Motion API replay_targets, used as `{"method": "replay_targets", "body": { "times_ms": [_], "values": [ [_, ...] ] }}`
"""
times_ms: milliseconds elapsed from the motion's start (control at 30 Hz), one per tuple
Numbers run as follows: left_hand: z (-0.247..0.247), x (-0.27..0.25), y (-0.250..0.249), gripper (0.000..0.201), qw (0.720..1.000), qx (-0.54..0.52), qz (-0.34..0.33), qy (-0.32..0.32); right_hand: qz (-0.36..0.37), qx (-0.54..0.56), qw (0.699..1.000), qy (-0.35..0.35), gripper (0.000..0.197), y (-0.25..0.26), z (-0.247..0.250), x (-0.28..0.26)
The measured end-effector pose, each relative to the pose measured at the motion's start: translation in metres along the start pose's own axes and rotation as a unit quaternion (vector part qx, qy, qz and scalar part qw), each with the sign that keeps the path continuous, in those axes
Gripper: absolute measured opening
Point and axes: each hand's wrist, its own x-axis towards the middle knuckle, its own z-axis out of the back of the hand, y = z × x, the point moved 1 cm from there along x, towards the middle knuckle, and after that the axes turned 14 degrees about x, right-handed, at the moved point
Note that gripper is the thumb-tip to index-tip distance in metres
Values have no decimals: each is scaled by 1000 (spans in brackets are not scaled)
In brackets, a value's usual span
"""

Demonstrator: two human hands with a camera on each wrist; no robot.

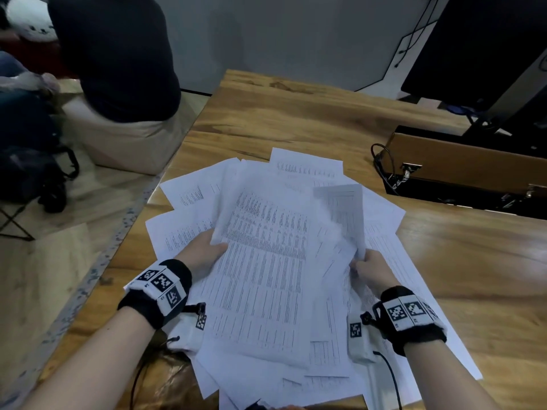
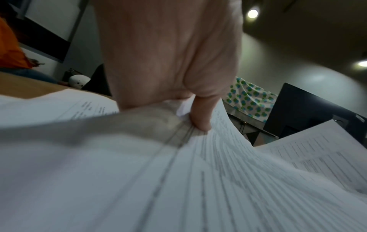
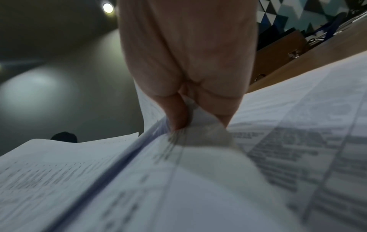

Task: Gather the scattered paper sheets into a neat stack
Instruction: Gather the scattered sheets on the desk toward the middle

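Observation:
Several white printed paper sheets (image 1: 266, 261) lie fanned in a loose pile on the wooden table (image 1: 296, 122). My left hand (image 1: 204, 253) grips the left edge of a raised bundle of sheets (image 2: 208, 157), thumb on top and fingers hidden beneath. My right hand (image 1: 367, 267) pinches the lower corner of a curled sheet (image 1: 343, 211) and the sheets under it at the pile's right side. In the right wrist view the fingers (image 3: 178, 113) clamp the paper edges (image 3: 198, 141). More sheets spread flat under both wrists toward the near table edge.
A brown box (image 1: 461, 164) with cables sits at the right on the table. A dark monitor (image 1: 479, 54) stands at the far right. A seated person in a dark top (image 1: 118, 60) is off the table's left side, with bags on the floor.

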Motion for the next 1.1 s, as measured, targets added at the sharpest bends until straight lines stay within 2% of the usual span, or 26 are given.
{"method": "replay_targets", "body": {
  "times_ms": [100, 200, 267, 300, 367, 467, 567, 633, 667, 733, 767, 800, 900, 1000, 1100],
  "values": [
    [-7, -5, -3, 32, 999, -29, 8, 24, -15, 35, 999, 39, 28, 5, -12, -4],
    [-21, -10, -17, 36, 999, -33, -18, 29, -46, 179, 981, 59, 33, 10, -24, -10],
    [-28, -12, -20, 36, 998, -55, -17, 21, -60, 266, 961, 42, 57, 10, -21, -16],
    [-29, -11, -18, 37, 998, -68, -13, 13, -68, 278, 958, 25, 67, 7, -18, -17],
    [-28, -9, -13, 46, 996, -94, 5, 1, -66, 293, 954, 13, 72, 2, -11, -20],
    [-24, 0, -5, 44, 989, -143, 35, -8, -47, 282, 958, 30, 70, -4, -9, -22],
    [-15, 3, -4, 41, 984, -167, 63, -25, 12, 256, 966, 20, 67, -8, -10, -23],
    [-7, 2, -3, 40, 983, -169, 66, -25, 31, 234, 972, 20, 86, -20, -7, -17],
    [-4, -1, -4, 38, 984, -164, 65, -18, 32, 224, 974, 16, 78, -25, -5, -14],
    [0, -7, -7, 36, 991, -121, 52, 13, 54, 205, 977, 10, 27, -22, -5, -15],
    [-1, -9, -9, 34, 995, -83, 43, 24, 71, 179, 981, 11, 11, -19, -5, -13],
    [-2, -12, -12, 32, 997, -58, 36, 35, 86, 156, 984, 7, 8, -15, -6, -13],
    [-11, -13, -17, 29, 996, -36, 21, 76, 85, 159, 983, -20, 20, -3, -11, -1],
    [-25, -11, -17, 35, 994, 42, -11, 98, 50, 271, 961, -4, 18, 13, -20, -4],
    [-32, -4, -7, 37, 999, 40, 6, 12, -15, 372, 928, -3, 56, 6, -15, -6]
  ]
}}
